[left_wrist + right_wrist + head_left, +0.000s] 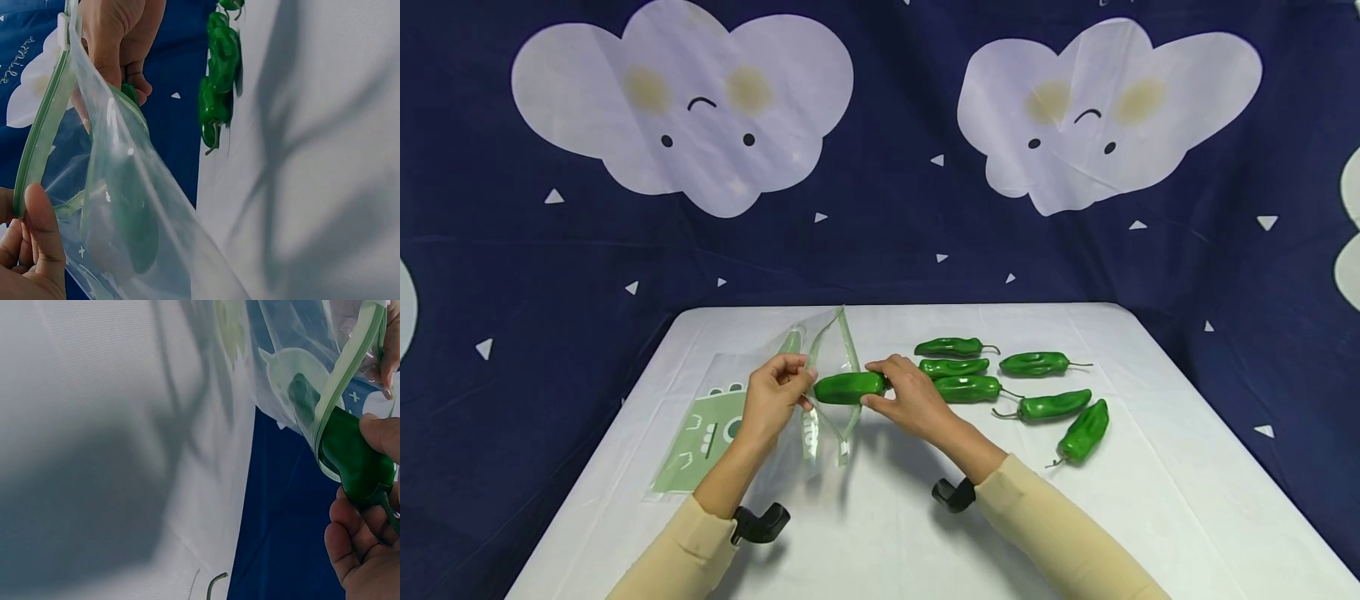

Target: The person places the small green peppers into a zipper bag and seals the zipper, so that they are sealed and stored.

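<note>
Pinches the stem end of a long, glossy dark-green pepper [850, 388] between the thumb and fingers of the right hand [913, 396]. Grips, with the thumb and fingers of the left hand [775, 390], the near side of a clear plastic zip bag [849, 337] with green closure strips, its mouth spread toward the right. Has the pepper partway through that mouth, with the blunt tip inside (visible through the plastic from the right wrist) and the stem end outside. Shows six more glossy green peppers [967, 388] lying to the right on a white cloth-covered bench [925, 533]. Shows also, at the left, a flat clear plastic piece printed with a green cartoon face [700, 446], partly hidden by the left forearm. Wears beige sleeves [1060, 525] and faces a dark blue cloth backdrop [895, 108] with pale clouds.
</note>
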Demonstrator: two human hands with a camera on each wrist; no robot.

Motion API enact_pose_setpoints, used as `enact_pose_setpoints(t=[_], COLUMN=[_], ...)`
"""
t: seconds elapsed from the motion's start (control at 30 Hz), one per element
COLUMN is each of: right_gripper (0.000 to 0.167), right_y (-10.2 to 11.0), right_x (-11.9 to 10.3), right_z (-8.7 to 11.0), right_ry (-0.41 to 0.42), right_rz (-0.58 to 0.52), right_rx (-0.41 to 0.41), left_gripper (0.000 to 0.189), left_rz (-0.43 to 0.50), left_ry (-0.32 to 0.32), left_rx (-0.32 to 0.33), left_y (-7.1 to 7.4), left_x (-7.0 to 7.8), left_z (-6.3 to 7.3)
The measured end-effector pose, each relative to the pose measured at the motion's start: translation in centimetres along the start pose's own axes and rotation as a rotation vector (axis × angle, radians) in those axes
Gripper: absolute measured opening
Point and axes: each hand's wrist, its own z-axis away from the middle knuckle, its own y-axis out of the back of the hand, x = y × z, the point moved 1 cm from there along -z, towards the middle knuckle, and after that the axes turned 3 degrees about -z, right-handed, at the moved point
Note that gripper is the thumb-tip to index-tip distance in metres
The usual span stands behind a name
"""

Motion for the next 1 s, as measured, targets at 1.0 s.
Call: enact_pose_setpoints(t=[1.0], right_gripper=[0.045], right_y=[-0.1], right_x=[-0.8], right_z=[-1.4], right_ry=[0.137], right_rz=[0.096], right_rx=[0.010], left_gripper=[0.022], left_rz=[0.037], left_ry=[-0.026], left_rx=[0.016], left_y=[-0.2], left_x=[1.0], left_z=[-0.5])
